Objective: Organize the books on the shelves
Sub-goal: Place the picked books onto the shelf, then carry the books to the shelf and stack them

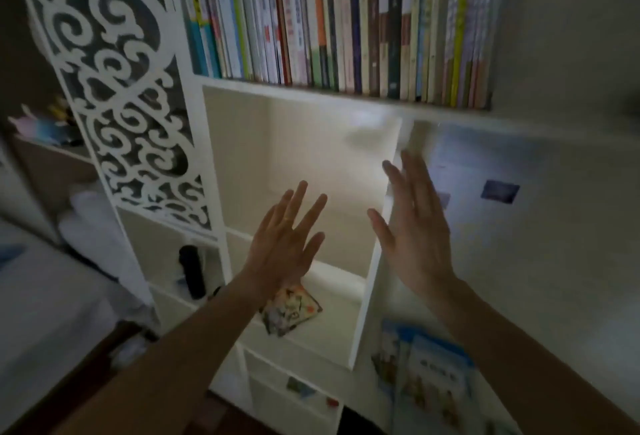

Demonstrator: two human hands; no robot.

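books (pixel 339 22) stood upright in a tight row on the top shelf of a white bookcase (pixel 311 97), spines facing out. below them was a bare white compartment (pixel 294 164). both hands were raised in front of it, fingers straight and spread, holding nothing: the left hand (pixel 285 240) before the opening, the right hand (pixel 414 223) at the compartment's right side panel. a small patterned booklet (pixel 291 310) lay flat on the shelf beneath. blue picture books (pixel 429 375) leaned at lower right, outside the bookcase.
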